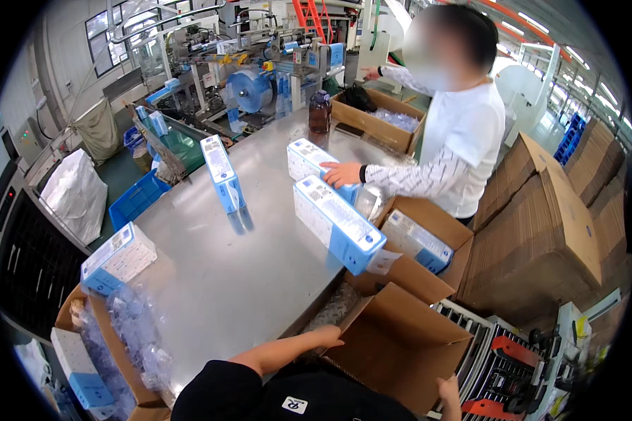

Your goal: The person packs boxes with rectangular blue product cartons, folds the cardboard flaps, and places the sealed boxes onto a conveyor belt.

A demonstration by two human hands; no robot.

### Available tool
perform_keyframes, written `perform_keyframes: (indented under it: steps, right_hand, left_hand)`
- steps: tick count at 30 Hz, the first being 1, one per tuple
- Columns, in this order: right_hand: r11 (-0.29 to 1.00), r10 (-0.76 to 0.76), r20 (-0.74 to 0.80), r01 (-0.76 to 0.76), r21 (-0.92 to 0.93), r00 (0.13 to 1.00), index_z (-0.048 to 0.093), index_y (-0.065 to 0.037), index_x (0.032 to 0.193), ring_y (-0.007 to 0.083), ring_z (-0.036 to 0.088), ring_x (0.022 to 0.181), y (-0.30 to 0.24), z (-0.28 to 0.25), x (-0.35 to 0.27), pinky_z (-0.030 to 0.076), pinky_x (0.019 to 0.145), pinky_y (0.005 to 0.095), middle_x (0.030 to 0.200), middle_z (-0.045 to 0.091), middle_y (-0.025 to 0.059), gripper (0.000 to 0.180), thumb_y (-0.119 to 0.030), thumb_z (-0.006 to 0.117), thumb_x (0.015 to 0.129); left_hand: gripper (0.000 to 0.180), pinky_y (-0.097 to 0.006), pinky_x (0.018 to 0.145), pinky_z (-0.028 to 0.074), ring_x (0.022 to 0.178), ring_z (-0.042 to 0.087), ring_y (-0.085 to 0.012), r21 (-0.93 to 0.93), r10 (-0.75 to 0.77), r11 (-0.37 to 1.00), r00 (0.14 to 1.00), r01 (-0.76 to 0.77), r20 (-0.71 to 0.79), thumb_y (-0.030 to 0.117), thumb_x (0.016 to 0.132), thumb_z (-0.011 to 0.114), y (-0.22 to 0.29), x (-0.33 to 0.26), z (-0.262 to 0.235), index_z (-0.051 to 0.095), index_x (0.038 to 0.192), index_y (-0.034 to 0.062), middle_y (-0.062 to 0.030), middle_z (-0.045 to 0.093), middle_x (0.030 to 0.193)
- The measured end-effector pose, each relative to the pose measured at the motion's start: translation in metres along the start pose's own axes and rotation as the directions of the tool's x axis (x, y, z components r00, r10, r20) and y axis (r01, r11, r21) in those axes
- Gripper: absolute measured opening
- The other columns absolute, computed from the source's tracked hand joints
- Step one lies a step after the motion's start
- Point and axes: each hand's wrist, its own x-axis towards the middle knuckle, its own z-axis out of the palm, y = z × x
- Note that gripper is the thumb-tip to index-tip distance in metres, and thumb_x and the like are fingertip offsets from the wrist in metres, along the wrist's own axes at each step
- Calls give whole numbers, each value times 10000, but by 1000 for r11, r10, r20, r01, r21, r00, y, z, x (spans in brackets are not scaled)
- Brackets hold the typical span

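Note:
An open cardboard box (400, 344) stands right in front of me, its brown inside showing and a flap spread toward the table. My left hand (326, 337) is closed at the box's left edge, with the fingertips partly hidden. At its near right edge, my right hand (449, 393) grips the cardboard. Beyond the box, a long blue-and-white carton (337, 221) lies on the metal table (211, 281). A co-worker's hand (344, 173) rests on another such carton (305, 160) behind it.
More blue-and-white cartons stand left, one upright (221, 172), one near the edge (119, 258). A box of clear plastic packs (137, 330) sits lower left. Right are an open box holding a carton (418, 238), a roller conveyor (474, 344) and stacked flat cardboard (534, 224). A co-worker (463, 133) stands opposite.

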Motion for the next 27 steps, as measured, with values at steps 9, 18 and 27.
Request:
perform_keyframes:
  steps: [9, 18, 27]
  right_hand:
    - [993, 84, 45, -87, 74, 995, 370, 10, 1231, 245, 535, 976, -70, 111, 19, 422, 830, 329, 1096, 531, 137, 500, -2, 526, 757]
    - [460, -573, 51, 373, -806, 818, 91, 73, 1384, 372, 159, 1331, -155, 123, -12, 133, 1084, 443, 1420, 175, 262, 1023, -132, 741, 621]
    - [575, -270, 944, 754, 317, -191, 421, 15, 1268, 326, 368, 1246, -137, 311, -218, 310, 1019, 379, 1368, 342, 189, 553, -148, 619, 779]
  left_hand:
    - [402, -394, 893, 431, 1051, 548, -312, -175, 183, 934, 836, -313, -517, 280, 894, 487, -3, -146, -129, 495, 1221, 47, -144, 563, 1163]
    - [310, -347, 889, 447, 1063, 548, -273, -272, -88, 926, 550, -263, -831, 145, 823, 570, 64, -247, 35, 565, 1117, 46, -119, 567, 1163]
    - [155, -396, 719, 446, 805, 547, -332, -814, -778, 560, -239, 156, -581, -44, 744, 508, 117, -461, 271, 583, 854, 34, -150, 565, 826]
